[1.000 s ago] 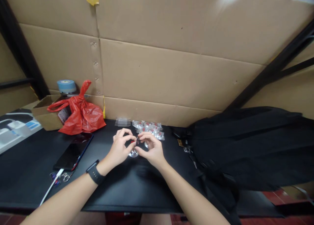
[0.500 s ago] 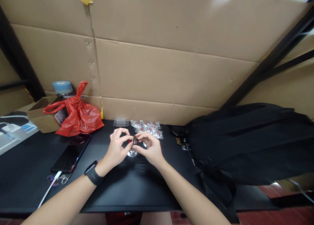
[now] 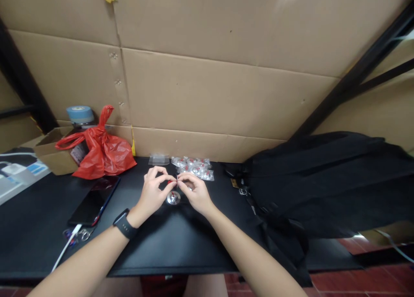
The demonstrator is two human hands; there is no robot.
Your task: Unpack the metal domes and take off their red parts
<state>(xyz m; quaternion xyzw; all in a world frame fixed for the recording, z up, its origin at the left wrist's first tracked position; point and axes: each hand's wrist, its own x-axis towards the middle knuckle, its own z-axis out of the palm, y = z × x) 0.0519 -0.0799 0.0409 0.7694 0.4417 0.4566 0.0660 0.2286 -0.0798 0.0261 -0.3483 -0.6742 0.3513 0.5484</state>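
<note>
The left hand (image 3: 154,194) and right hand (image 3: 198,195), fingertips almost closed, pinch one small thin piece (image 3: 177,181), which needs light, even pressure near the shiny disc (image 3: 174,197).

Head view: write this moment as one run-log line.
left hand, right hand: fingertips meet at small, mostly hidden piece | silver disc: on table

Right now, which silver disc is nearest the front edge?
The loose disc by the left hand; the bagged discs lie farther back, near the cardboard wall.
</note>
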